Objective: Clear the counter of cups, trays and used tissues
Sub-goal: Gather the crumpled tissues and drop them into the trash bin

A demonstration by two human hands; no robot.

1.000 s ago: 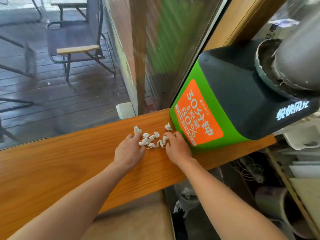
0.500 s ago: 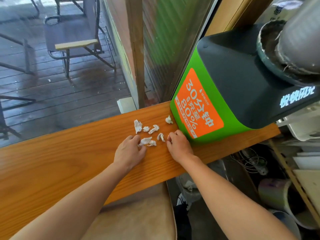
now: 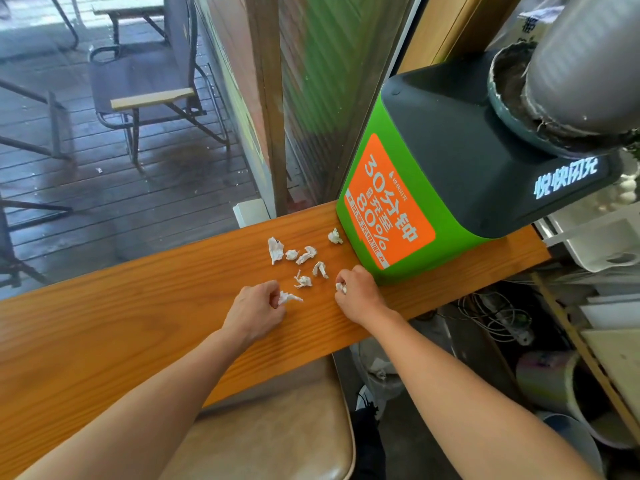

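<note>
Two tissue scraps (image 3: 289,297) pinched, six loose.
Left hand (image 3: 254,304) clamps one, right hand (image 3: 358,292) another; the rest lie just beyond both.

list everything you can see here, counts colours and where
counter: one, orange-brown wood, across the middle
loose tissue scraps: six, white, on the counter by the station
charging station: one, green and black, orange sticker, counter's right end
folding chair: one, dark, outside on the deck
padded seat: one, tan, below the counter
left grip: pinches a white tissue scrap
right grip: holds another white scrap
</note>
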